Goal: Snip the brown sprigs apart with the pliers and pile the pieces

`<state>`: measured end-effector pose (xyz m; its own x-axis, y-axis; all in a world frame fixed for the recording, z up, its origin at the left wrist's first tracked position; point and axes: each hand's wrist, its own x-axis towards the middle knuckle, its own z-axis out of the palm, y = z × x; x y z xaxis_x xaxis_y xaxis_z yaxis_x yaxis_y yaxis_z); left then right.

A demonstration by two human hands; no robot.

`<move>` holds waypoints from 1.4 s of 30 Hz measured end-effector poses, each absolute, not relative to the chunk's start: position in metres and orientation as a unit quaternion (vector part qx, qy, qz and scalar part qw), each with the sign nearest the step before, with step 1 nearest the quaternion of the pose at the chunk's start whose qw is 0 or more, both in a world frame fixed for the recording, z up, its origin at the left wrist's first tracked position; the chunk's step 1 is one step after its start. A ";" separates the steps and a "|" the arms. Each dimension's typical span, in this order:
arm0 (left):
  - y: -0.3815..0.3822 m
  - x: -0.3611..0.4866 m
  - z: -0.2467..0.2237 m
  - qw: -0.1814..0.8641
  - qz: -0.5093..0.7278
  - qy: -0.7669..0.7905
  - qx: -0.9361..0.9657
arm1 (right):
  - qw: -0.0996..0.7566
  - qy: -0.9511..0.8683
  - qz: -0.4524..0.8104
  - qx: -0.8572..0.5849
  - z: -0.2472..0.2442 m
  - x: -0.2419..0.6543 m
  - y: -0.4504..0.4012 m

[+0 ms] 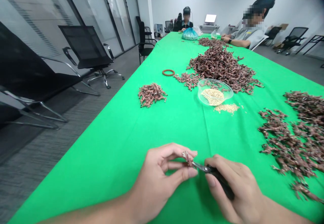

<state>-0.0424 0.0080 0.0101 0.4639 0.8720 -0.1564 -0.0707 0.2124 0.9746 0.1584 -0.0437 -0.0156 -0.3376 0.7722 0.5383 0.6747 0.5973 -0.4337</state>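
My left hand (162, 178) pinches a small reddish-brown figurine (187, 158) with thin limbs between thumb and fingers, above the green cloth. My right hand (235, 185) is wrapped round the dark handles of a pair of pliers (202, 167). Their slim metal jaws point left and meet the figurine's near side; whether they grip it or only touch it, I cannot tell. Further off on the left lies a small pile of similar figurines (152, 95). Another spread of them (280, 136) lies to the right of my right hand.
A clear plastic bowl (229, 95) holds pale grain-like bits, with more bits (227, 108) spilled beside it. Behind it rises a large figurine heap (220, 65). A brown beaded ring (168, 72) lies left of that. Two people sit further along the table; office chairs (87, 46) stand left.
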 end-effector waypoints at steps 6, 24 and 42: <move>0.011 -0.043 0.010 0.701 0.342 0.378 0.499 | 0.392 -0.787 0.134 -0.457 -0.015 0.165 -0.045; 0.014 -0.044 0.000 0.726 0.341 0.389 0.453 | 0.396 -0.779 0.126 -0.470 -0.018 0.168 -0.045; 0.014 -0.044 0.004 0.748 0.313 0.387 0.439 | 0.355 -0.809 0.062 -0.464 -0.021 0.164 -0.045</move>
